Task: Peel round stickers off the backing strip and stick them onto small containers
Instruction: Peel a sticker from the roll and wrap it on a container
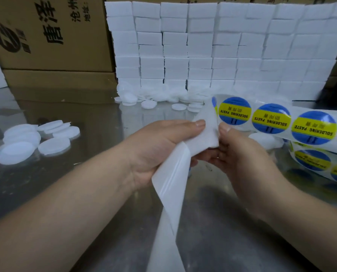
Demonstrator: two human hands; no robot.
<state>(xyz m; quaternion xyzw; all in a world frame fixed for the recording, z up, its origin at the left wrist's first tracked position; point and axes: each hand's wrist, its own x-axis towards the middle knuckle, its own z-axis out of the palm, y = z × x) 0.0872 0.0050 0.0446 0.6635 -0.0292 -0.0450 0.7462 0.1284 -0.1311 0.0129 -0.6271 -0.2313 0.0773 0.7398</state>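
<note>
Backing strip, pinched by both hands

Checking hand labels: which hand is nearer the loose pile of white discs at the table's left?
Left. The left hand is right of the white discs, apart; the right hand lies farther right.

At the middle of a table, the left hand and right hand pinch a backing strip between them. Its stickers run off to the right. Small containers lie to the left. Behind stands a wall of stacked boxes, with cartons at rear left.
</note>
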